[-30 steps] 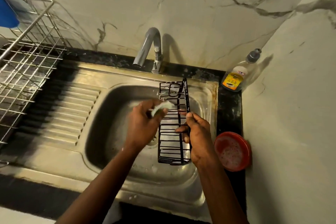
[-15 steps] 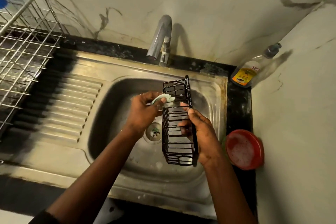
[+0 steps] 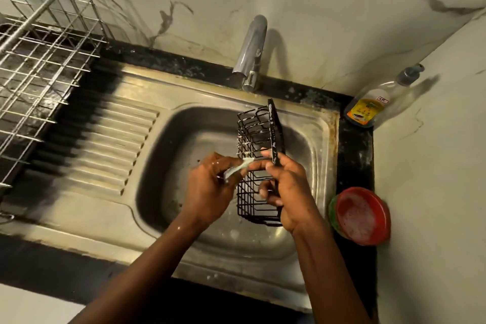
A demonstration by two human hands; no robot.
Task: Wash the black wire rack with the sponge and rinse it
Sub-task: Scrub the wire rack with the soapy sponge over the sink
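Note:
The black wire rack (image 3: 256, 137) is held over the steel sink basin (image 3: 184, 144), long side running away from me, with white suds on its wires. My right hand (image 3: 286, 192) grips its right edge, fingers curled through the wires. My left hand (image 3: 210, 187) pinches a thin pale green sponge (image 3: 238, 168) whose tip touches the rack's left side near the middle. The tap (image 3: 251, 52) stands behind the basin; no water runs from it.
A red bowl (image 3: 361, 216) with soapy foam sits on the dark counter at the right. A dish soap bottle (image 3: 373, 105) leans in the back right corner. A metal wire dish drainer (image 3: 39, 66) stands at the left, beside the ribbed draining board (image 3: 100, 144).
My left hand with the sponge has slid from the rack's far end down to its middle. My right hand has kept its hold on the rack. The camera has moved closer.

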